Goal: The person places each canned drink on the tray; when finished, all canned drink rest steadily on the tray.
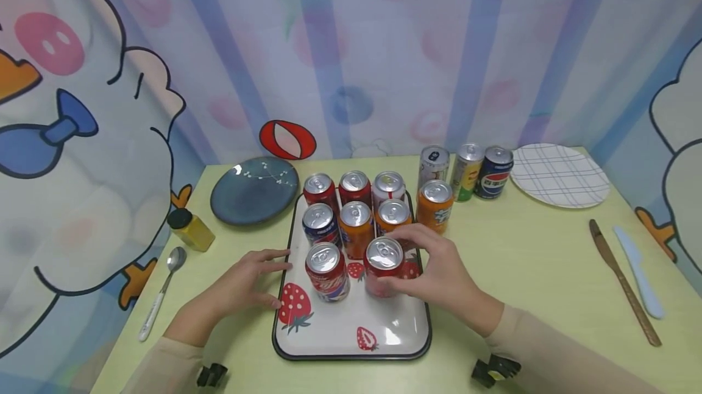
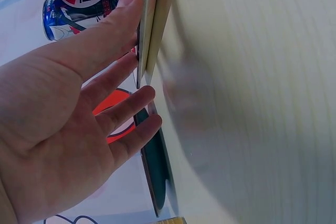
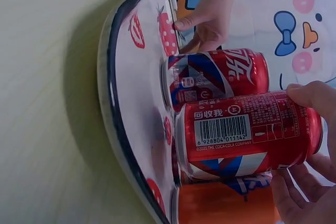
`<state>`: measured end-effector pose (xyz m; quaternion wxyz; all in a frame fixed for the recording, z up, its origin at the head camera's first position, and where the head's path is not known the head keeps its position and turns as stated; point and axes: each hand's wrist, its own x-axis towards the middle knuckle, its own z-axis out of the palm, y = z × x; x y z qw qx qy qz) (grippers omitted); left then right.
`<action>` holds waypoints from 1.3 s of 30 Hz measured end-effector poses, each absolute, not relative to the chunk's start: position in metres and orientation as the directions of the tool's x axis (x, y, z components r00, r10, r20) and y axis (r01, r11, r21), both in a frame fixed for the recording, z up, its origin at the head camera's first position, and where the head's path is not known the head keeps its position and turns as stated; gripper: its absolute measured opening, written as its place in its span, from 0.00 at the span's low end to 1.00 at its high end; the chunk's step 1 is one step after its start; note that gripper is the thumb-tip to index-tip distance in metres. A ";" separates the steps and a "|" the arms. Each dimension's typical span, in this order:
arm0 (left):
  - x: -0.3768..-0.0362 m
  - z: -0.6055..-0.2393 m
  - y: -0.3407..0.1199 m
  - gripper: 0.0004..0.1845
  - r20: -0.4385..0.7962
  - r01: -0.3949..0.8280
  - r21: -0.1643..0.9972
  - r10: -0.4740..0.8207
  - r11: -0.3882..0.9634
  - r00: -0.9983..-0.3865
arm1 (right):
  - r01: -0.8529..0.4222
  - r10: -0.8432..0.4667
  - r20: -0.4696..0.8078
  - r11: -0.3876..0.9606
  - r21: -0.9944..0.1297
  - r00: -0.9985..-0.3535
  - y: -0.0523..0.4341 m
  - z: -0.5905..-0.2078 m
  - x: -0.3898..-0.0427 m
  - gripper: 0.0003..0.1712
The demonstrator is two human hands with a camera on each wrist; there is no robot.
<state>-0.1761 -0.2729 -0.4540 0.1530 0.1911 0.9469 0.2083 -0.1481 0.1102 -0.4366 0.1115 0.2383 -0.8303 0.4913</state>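
A white strawberry-print tray (image 1: 351,333) with a dark rim lies on the yellow-green table and carries several upright drink cans. My right hand (image 1: 407,260) grips a red cola can (image 1: 382,263) in the front row, thumb on the near side and fingers over the far side. In the right wrist view that hand (image 3: 310,145) holds the can (image 3: 247,129) with its base against the tray (image 3: 126,103), beside another red can (image 3: 220,74). My left hand (image 1: 263,278) is flat, fingers straight against the tray's left rim (image 2: 149,24).
An orange can (image 1: 435,205) and three more cans (image 1: 466,172) stand off the tray at the back right. A blue plate (image 1: 255,190), yellow jar (image 1: 190,229) and spoon (image 1: 163,287) lie left. A white checked plate (image 1: 559,175) and two knives (image 1: 622,281) lie right.
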 end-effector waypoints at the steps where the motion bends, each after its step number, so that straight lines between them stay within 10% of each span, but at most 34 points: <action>1: -0.176 -0.454 -0.274 0.39 -0.205 0.306 0.452 0.431 0.838 -0.879 | -0.507 -0.292 0.418 0.398 -0.765 -0.860 0.106 -0.438 -0.150 0.38; 24: -0.174 -0.450 -0.271 0.38 -0.196 0.316 0.471 0.447 0.824 -0.873 | -0.512 -0.320 0.407 0.399 -0.761 -0.855 0.111 -0.436 -0.157 0.35; 39: -0.175 -0.453 -0.272 0.38 -0.226 0.274 0.469 0.415 0.839 -0.881 | -0.435 -0.049 0.504 0.582 -0.687 -0.862 0.193 -0.438 -0.201 0.34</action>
